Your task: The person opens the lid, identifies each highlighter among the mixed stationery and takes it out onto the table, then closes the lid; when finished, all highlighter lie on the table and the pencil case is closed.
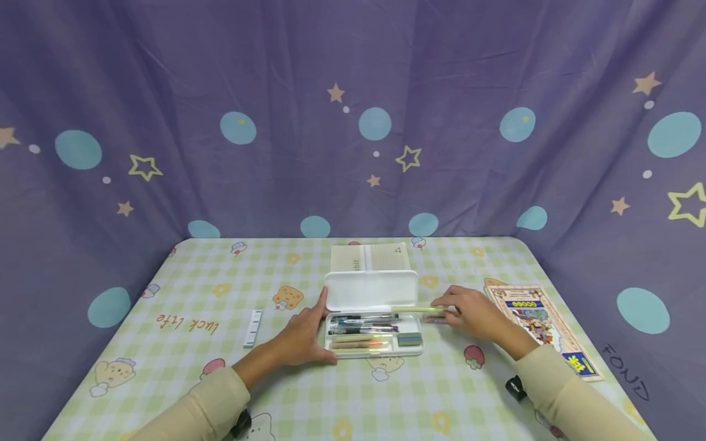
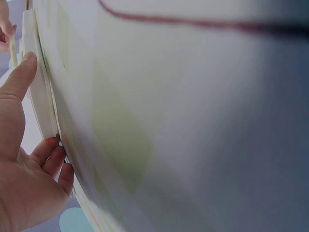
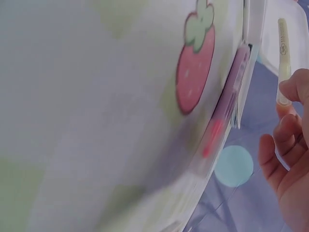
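Note:
A white pencil case (image 1: 380,353) lies with its lid (image 1: 372,291) raised, holding several pens (image 1: 364,329), light highlighters (image 1: 353,345) and a blue-grey block (image 1: 410,339). My left hand (image 1: 300,335) grips its left end, thumb at the front corner, fingers behind; in the left wrist view that hand (image 2: 29,164) touches the case wall (image 2: 43,96). Between thumb and fingers my right hand (image 1: 474,311) pinches a pale yellow highlighter (image 1: 413,309) above the case's right side. The right wrist view shows the highlighter (image 3: 285,53) in my right hand (image 3: 292,150), and a pinkish pen (image 3: 229,101) on the table.
Behind the lid is a beige notebook (image 1: 371,256). A small white strip-like object (image 1: 253,329) lies left of the case. At the right is a colourful booklet (image 1: 543,324). A checked cloth (image 1: 309,401) covers the table, with a purple curtain (image 1: 276,73) around it.

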Tool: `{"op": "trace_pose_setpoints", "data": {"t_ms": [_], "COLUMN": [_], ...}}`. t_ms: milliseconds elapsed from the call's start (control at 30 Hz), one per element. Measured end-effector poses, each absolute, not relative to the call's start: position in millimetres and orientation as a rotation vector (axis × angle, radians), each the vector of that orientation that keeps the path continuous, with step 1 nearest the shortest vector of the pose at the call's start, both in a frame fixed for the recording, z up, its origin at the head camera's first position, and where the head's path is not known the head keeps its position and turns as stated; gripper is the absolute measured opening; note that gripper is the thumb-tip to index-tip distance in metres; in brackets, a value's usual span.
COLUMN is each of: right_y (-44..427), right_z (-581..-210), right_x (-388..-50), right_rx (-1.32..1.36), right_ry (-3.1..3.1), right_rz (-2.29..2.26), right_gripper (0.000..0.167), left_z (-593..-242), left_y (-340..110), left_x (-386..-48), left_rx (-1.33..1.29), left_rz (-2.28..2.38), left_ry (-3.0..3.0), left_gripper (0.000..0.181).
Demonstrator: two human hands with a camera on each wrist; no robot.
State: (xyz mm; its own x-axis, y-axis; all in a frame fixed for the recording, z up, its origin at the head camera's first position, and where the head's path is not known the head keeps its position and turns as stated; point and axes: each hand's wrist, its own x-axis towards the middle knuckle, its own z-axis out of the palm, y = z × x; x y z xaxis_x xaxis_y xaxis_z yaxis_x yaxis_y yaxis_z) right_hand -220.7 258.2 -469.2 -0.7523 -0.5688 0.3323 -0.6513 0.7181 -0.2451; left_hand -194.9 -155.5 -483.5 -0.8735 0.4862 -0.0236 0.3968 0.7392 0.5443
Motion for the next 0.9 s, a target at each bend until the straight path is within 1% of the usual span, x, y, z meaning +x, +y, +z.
{"op": "trace_pose_setpoints", "data": {"t_ms": [467, 900], "right_y": [298, 319], "right_z": [-468, -474], "right_x": [-218, -222], "right_rx": [0.992, 0.89], "right_ry": [-2.639, -2.815], "right_rz": [0.551, 0.643], "right_gripper": [0.026, 0.028], "left_z": [-486, -487], "left_y": [-156, -156], "left_x": [-197, -197], "left_rx": [0.714, 0.706], "left_rz": [0.801, 0.788], "left_ry": [2.776, 2.78], "left_gripper": [0.153, 0.153]}}
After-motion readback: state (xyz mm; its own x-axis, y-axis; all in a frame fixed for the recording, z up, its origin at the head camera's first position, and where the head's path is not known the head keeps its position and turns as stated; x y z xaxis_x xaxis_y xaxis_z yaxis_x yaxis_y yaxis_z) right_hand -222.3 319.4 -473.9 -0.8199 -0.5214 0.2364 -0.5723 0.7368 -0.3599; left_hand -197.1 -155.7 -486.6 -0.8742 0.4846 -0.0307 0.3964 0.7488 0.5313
